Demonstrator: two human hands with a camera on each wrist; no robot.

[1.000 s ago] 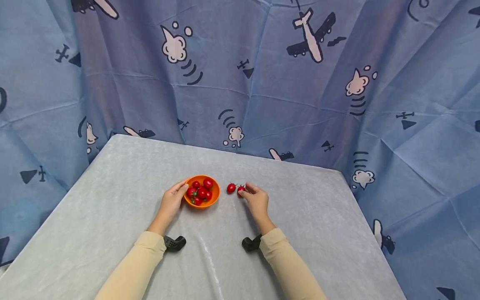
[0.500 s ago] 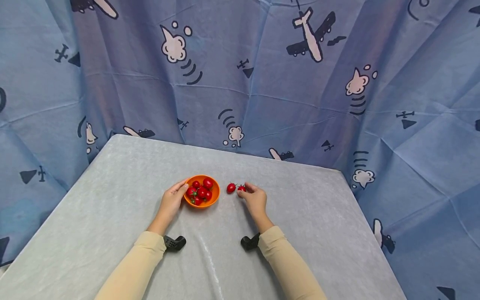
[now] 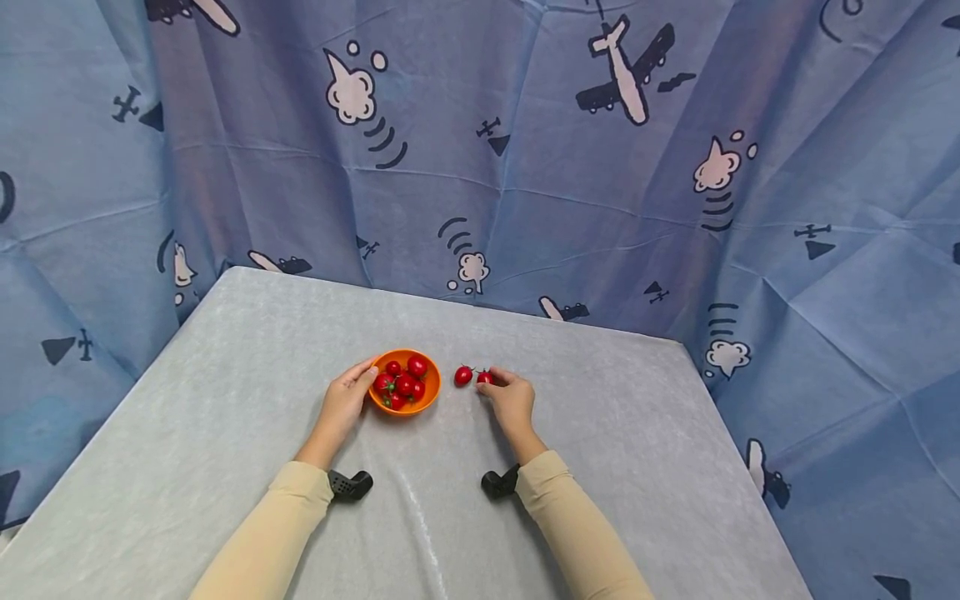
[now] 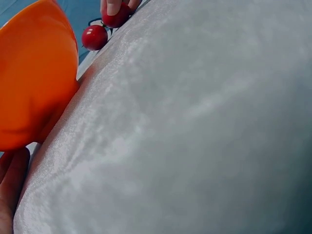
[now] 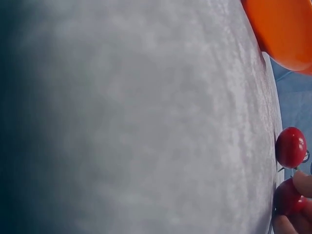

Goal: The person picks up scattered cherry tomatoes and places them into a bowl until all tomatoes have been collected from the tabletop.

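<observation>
An orange bowl (image 3: 431, 398) holding several red cherry tomatoes (image 3: 404, 384) stands on the table. My left hand (image 3: 343, 408) grips its left rim, thumb at the edge and fingers against the outside. Right of the bowl lies a loose cherry tomato (image 3: 463, 376) with a green stem. Just beside that one, my right hand (image 3: 514, 410) pinches another cherry tomato (image 5: 288, 196) between thumb and fingers, low at the table surface. In the left wrist view the bowl (image 4: 36, 73) shows from the side, with left fingertips (image 4: 13, 180) under its curve.
A pale cloth (image 3: 600, 433) with a long crease covers the table. Behind it hangs a blue curtain (image 3: 420, 217) printed with planes and clouds. Each wrist carries a black camera mount (image 3: 349, 486).
My right hand and forearm have shifted very slightly left, and the fingers now cover more of the pinched cherry tomato. The left hand and bowl stay in place.
</observation>
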